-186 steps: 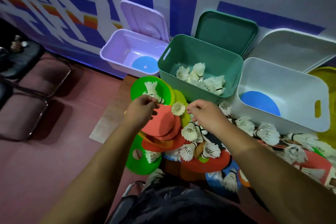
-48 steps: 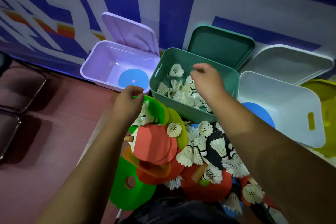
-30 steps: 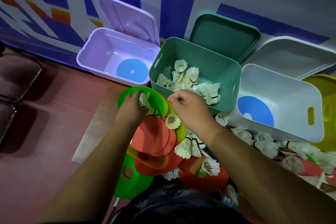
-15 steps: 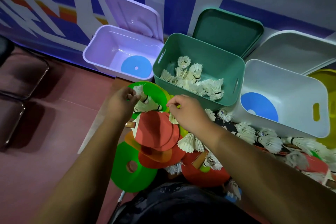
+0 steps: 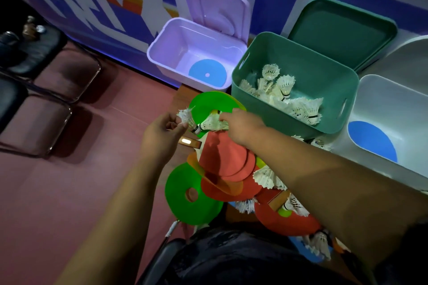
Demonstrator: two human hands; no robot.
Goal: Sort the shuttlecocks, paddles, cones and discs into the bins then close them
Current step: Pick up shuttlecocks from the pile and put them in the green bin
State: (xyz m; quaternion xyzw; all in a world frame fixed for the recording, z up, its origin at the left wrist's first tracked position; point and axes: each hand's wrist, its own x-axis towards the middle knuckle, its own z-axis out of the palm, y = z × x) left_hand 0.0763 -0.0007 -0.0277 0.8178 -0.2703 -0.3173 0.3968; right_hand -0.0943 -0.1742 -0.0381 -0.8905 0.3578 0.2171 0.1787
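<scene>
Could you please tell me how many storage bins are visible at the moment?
3: the purple bin on the left, the green bin in the middle holding shuttlecocks, and the white bin on the right, cut off by the frame edge. More may sit beyond that edge.

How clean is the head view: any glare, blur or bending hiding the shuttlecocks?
Head view: dim; glare spot on the paddle handle; wide-angle bending bows the white bin at the edge; the shuttlecock pinched by the left hand looks smeared; those in the green bin read sharp.
</scene>
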